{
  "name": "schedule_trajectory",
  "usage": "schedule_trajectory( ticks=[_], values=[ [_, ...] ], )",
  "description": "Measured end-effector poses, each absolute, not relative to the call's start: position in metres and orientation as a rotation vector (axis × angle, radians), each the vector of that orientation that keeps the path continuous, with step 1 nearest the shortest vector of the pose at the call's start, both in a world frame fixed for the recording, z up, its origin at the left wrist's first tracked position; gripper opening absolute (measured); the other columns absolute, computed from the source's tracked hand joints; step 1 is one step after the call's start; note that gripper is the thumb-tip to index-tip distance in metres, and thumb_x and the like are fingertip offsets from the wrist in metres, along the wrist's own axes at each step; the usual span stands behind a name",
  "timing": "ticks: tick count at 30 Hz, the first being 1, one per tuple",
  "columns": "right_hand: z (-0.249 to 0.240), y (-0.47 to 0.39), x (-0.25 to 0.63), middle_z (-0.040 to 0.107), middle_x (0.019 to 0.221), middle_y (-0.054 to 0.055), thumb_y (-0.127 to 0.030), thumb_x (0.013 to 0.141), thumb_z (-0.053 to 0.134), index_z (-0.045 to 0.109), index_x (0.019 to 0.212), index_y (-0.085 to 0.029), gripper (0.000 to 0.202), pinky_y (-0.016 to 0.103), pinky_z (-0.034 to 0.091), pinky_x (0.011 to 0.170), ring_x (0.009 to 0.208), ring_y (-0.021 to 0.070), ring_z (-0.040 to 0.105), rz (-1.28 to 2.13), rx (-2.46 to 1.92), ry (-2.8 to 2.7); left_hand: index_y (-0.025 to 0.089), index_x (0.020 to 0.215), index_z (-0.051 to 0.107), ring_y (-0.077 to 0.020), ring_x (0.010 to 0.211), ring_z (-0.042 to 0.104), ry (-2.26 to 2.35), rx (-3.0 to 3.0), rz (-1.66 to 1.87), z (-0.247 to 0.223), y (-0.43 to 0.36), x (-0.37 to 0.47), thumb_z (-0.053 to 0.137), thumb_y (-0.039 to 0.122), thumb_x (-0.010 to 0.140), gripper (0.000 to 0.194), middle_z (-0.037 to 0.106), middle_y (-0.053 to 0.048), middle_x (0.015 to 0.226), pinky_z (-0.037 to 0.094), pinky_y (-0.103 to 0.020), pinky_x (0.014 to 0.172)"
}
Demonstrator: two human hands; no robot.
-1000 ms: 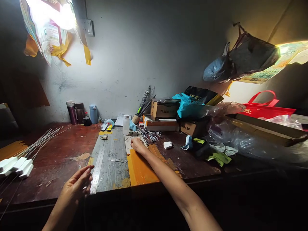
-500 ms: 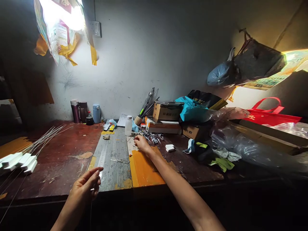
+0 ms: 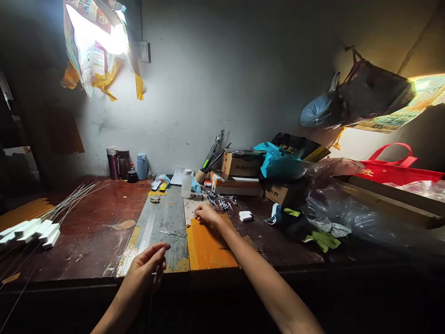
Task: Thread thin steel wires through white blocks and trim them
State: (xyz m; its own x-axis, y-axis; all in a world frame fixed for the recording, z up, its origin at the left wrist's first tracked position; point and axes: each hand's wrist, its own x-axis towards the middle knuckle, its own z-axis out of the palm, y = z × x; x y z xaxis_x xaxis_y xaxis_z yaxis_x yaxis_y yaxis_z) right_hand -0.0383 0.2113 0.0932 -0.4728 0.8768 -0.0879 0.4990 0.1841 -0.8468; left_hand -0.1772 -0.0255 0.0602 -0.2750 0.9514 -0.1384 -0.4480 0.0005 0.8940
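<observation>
My left hand (image 3: 148,271) is over the front edge of the table, thumb and forefinger pinched together. A faint thin wire (image 3: 150,301) hangs below it against the dark; its upper end is hidden in the fingers. My right hand (image 3: 207,215) reaches across to the pale strip beyond the orange tape (image 3: 208,243), fingertips closed and low over the surface. Whatever they grip is too small to make out. Tiny dark bits (image 3: 195,211) lie by those fingertips. Between the hands are a steel ruler (image 3: 149,227) and a thin metal strip (image 3: 173,233).
White blocks (image 3: 43,228) with long wires lie at the left. A translucent bottle (image 3: 186,184) stands behind my right hand, near scattered small white-tipped pieces (image 3: 224,203). White blocks (image 3: 245,215), a face mask (image 3: 274,214) and cardboard boxes (image 3: 242,162) occupy the right side.
My left hand has moved right, with the wire hanging from it. My right hand has come slightly nearer, its fingers still closed. The view has shifted a little.
</observation>
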Motion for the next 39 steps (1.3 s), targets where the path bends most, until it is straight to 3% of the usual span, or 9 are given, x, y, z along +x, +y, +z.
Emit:
schedule_trajectory(
  ticks=[7, 12, 15, 20, 33, 39],
  values=[
    [0.098, 0.216, -0.034, 0.058, 0.118, 0.007, -0.029, 0.092, 0.057, 0.057, 0.116, -0.016, 0.027, 0.040, 0.052, 0.082, 0.099, 0.0211, 0.061, 1.265, -1.200, -1.955, 0.020, 0.092, 0.071, -0.0008, 0.036, 0.041, 1.061, 0.633, 1.558, 0.053, -0.025, -0.179, 0.080, 0.044, 0.064, 0.038, 0.058, 0.006, 0.050, 0.028, -0.010, 0.035],
    [0.102, 0.183, -0.036, 0.065, 0.095, 0.004, -0.029, 0.091, 0.059, 0.061, 0.102, -0.013, 0.019, 0.032, 0.054, 0.072, 0.078, 0.0141, 0.064, 1.596, -0.961, -1.792, 0.019, 0.090, 0.070, -0.0016, 0.033, 0.041, 1.083, 0.626, 1.552, 0.054, -0.021, -0.176, 0.081, 0.047, 0.060, 0.043, 0.058, 0.006, 0.048, 0.028, -0.012, 0.033],
    [0.102, 0.149, -0.038, 0.065, 0.081, 0.001, -0.031, 0.082, 0.069, 0.064, 0.087, -0.013, 0.020, 0.024, 0.052, 0.069, 0.067, 0.0090, 0.062, 1.844, -0.776, -1.690, 0.018, 0.091, 0.069, -0.0026, 0.033, 0.043, 1.070, 0.657, 1.548, 0.054, -0.020, -0.172, 0.079, 0.046, 0.063, 0.041, 0.058, 0.006, 0.047, 0.028, -0.013, 0.033],
    [0.102, 0.112, -0.039, 0.066, 0.078, 0.001, -0.037, 0.068, 0.080, 0.066, 0.081, -0.014, 0.030, 0.019, 0.049, 0.064, 0.061, 0.0064, 0.059, 2.096, -0.615, -1.516, 0.018, 0.088, 0.070, -0.0027, 0.031, 0.041, 1.022, 0.675, 1.543, 0.050, -0.016, -0.168, 0.080, 0.045, 0.063, 0.038, 0.057, 0.007, 0.046, 0.026, -0.015, 0.032],
    [0.096, 0.108, -0.040, 0.068, 0.076, 0.000, -0.032, 0.067, 0.082, 0.066, 0.082, -0.013, 0.028, 0.023, 0.052, 0.074, 0.067, 0.0090, 0.064, 2.181, -0.571, -1.364, 0.014, 0.088, 0.068, -0.0028, 0.026, 0.035, 1.114, 0.717, 1.505, 0.056, -0.021, -0.168, 0.078, 0.052, 0.059, 0.049, 0.052, 0.008, 0.039, 0.020, -0.014, 0.028],
    [0.100, 0.107, -0.040, 0.067, 0.072, 0.001, -0.034, 0.066, 0.083, 0.066, 0.080, -0.013, 0.030, 0.026, 0.053, 0.074, 0.064, 0.0105, 0.065, 2.159, -0.595, -1.404, 0.014, 0.086, 0.068, -0.0024, 0.028, 0.036, 1.102, 0.677, 1.531, 0.054, -0.021, -0.168, 0.079, 0.048, 0.060, 0.044, 0.050, 0.009, 0.040, 0.022, -0.014, 0.030]
  ],
)
